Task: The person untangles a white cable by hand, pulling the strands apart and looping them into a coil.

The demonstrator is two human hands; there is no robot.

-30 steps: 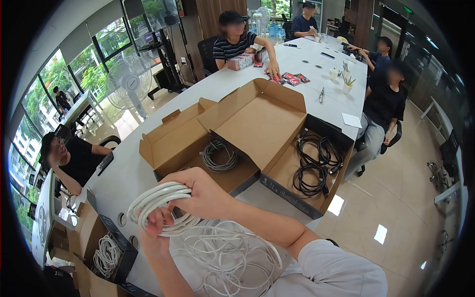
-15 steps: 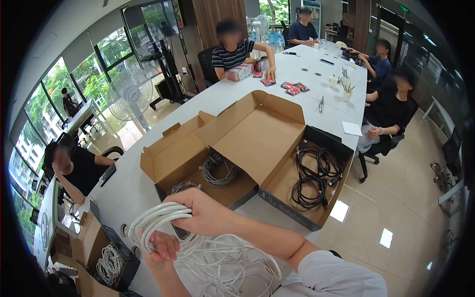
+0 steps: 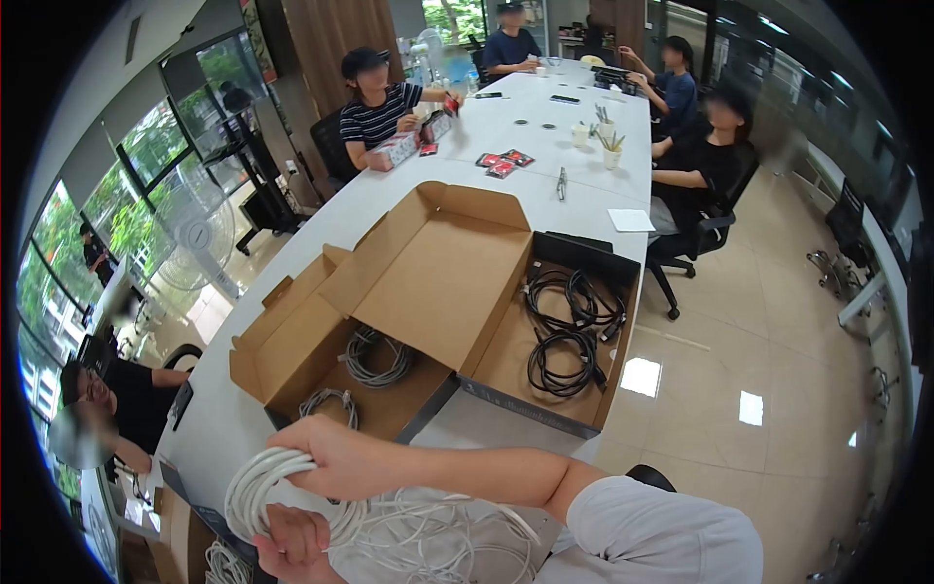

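A looped bundle of white cable [image 3: 255,487] is held up at the near left. My right hand [image 3: 341,457] closes round the top of its loops. Just below, my left hand [image 3: 292,540] has its fingers curled at the lower part of the bundle. More loose white cable [image 3: 428,535] lies tangled on the table under my right forearm. Beyond my hands, an open cardboard box [image 3: 409,423] contains coiled grey cables [image 3: 375,360]. Beside it on the right, another open box [image 3: 486,382] holds coiled black cables [image 3: 569,355].
At the lower left, a further box contains a white cable coil [image 3: 229,565]. Farther along the white table [image 3: 545,209] are red packets [image 3: 501,167], cups with sticks [image 3: 611,156] and a white paper [image 3: 630,221]. Several people sit around it. A fan [image 3: 199,234] stands left.
The view has shifted, so the boxes and table appear farther left. Both hands remain on the white bundle. A seated person in stripes has raised a red packet from the table.
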